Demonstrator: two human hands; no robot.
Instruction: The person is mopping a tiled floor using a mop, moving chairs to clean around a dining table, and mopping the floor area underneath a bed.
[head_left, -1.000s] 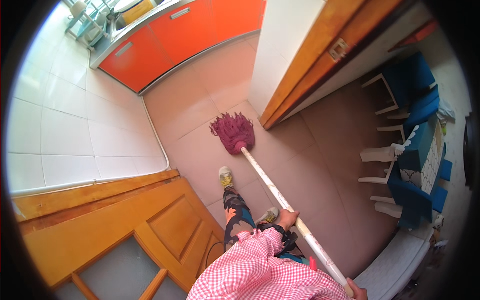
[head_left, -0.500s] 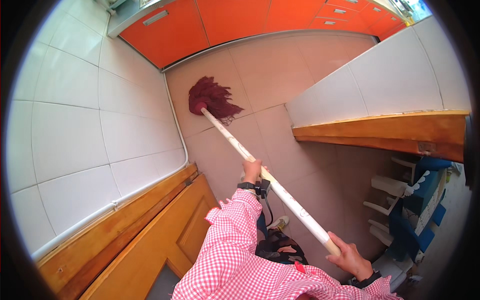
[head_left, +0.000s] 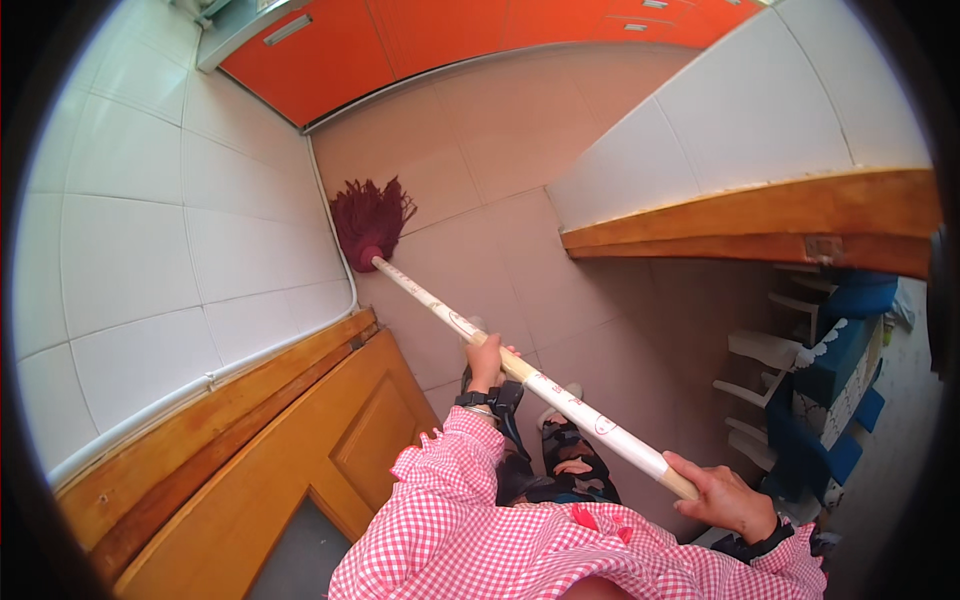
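Note:
A mop with a pale handle (head_left: pixel 583 411) slants from lower right to upper left across the view. Its dark red mop head (head_left: pixel 372 222) lies on the tiled floor, close against the white tiled wall at the left. My left hand (head_left: pixel 486 362) is wrapped round the middle of the handle. Close to the handle's upper end, my right hand (head_left: pixel 728 495) grips it, thumb along the top. Both wrists carry dark bands, and the sleeves are pink and white check.
A wooden door (head_left: pixel 330 450) stands at the lower left, with a white pipe (head_left: pixel 212 380) along the wall above it. Orange cabinets (head_left: pixel 440 40) line the far side. At right are a wood-edged wall end (head_left: pixel 740 215) and chairs beside a blue-covered table (head_left: pixel 840 365).
The mop head has moved left and nearer, up to the wall, and its strands now point away from me. Both hands keep their hold; my feet have shifted.

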